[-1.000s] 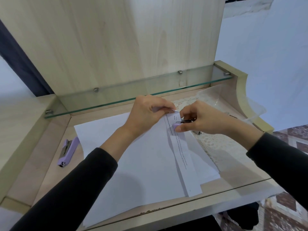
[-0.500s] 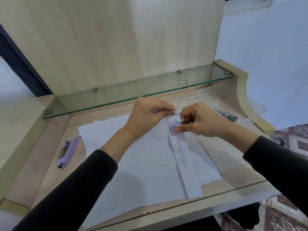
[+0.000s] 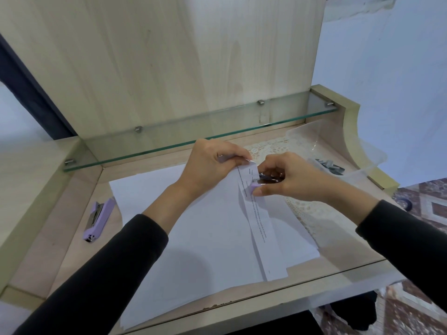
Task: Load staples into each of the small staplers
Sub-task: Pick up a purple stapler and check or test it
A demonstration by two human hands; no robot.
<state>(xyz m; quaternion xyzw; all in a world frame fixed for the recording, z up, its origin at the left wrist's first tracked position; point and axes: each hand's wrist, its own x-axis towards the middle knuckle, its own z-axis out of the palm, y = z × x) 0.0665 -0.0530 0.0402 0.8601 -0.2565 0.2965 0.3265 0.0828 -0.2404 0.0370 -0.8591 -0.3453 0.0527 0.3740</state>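
My right hand (image 3: 287, 177) grips a small lilac stapler (image 3: 260, 183) whose mouth sits over the top edge of a folded printed sheet (image 3: 260, 226). My left hand (image 3: 212, 165) pinches the top corner of that sheet just left of the stapler. Most of the stapler is hidden under my fingers. A second lilac stapler (image 3: 98, 220) lies open on the desk at the far left, apart from both hands. Grey staple strips (image 3: 330, 165) lie inside a clear plastic bag (image 3: 338, 146) at the back right.
Large white sheets (image 3: 193, 238) cover the middle of the glass-topped desk (image 3: 338, 274). A lace doily (image 3: 309, 213) lies under them on the right. A glass shelf (image 3: 193, 131) runs across the back, low above the hands. Wooden side walls close in left and right.
Both hands stay at the sheet's top edge with the stapler clamped over it; only small shifts of hands and camera. The staple strips in the bag have come into view.
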